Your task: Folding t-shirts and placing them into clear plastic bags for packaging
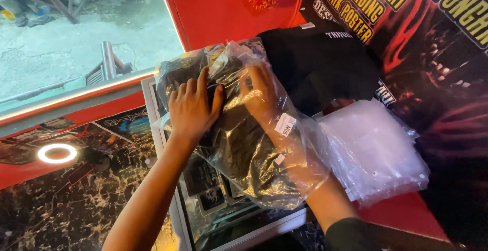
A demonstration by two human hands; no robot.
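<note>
We have the folded black shirt (239, 144) largely inside its clear bag (300, 154) on the counter (401, 213), left hand (193, 106) pressing flat outside, right hand (262, 96) open inside, spare bags (373, 152) beside it, mouth unsealed.

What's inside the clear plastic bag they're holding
Inside the clear crinkly plastic bag lies a folded black garment, with the right hand pushed in alongside it. The left hand presses on top. The garment's front is hidden.

A print shop: poster (406, 22), stacked clear bags (373, 152), glass counter (213, 215).
</note>
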